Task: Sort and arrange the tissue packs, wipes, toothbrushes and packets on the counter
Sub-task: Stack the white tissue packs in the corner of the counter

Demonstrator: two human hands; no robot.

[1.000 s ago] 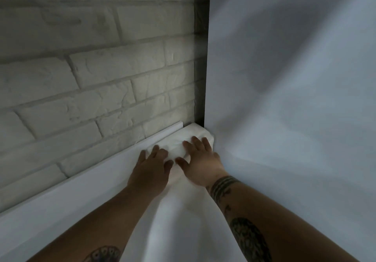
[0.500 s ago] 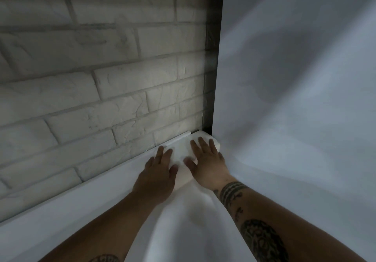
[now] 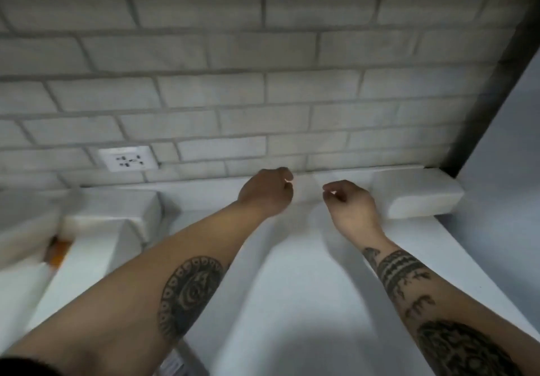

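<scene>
Above the smooth white counter (image 3: 292, 294), left hand (image 3: 266, 193) and right hand (image 3: 350, 205) curl closed, empty.

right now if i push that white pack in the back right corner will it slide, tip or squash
The white pack lies flat and low on the counter, so it probably slides rather than tips. Its rounded, puffy edges suggest it would give under a grip and weigh little.
</scene>
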